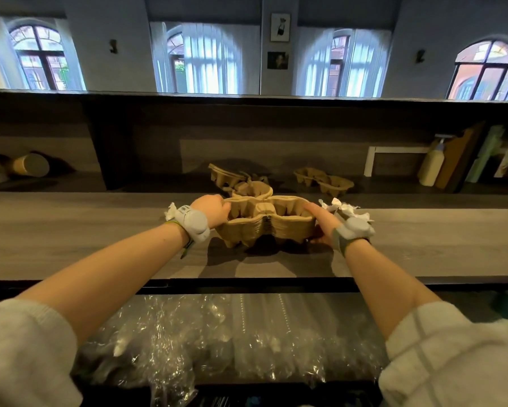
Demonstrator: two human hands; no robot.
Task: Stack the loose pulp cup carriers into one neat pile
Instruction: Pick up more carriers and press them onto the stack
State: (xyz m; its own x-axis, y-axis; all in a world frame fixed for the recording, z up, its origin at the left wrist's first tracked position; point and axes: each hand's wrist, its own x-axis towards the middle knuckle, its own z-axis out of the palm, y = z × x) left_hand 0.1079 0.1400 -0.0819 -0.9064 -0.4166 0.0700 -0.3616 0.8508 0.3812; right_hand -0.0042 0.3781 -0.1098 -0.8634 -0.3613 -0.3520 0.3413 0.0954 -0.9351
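Nearest, below the counter's (70,236) front edge, lies crinkled clear plastic wrap (205,342). On the counter, the pile (266,227) of nested pulp carriers sits between both hands. The left hand (213,211) grips the pile's left end, fingers curled over the top rim. The right hand (323,223) clasps the right end, fingers laid along the rim and thumb lower down on the side. Both wrists wear grey strap-on devices. Just right of the pile, touching the right wrist, is crumpled white paper (342,207).

Behind the pile, touching its far side, a loose carrier (254,188) rests askew; beyond that another carrier (226,173) tilts up, and a third carrier (324,177) lies well to the pile's right rear. These still look unstacked. Far right of the pile stands a pump bottle (431,165); far left, a tipped paper cup (31,165).

The pulp should be light, dry and slightly rough, so unlikely to slip, but thin-walled and easily crushed. Holding by the short ends at the rim, squeezing gently, seems best; the cup wells should nest only when aligned.
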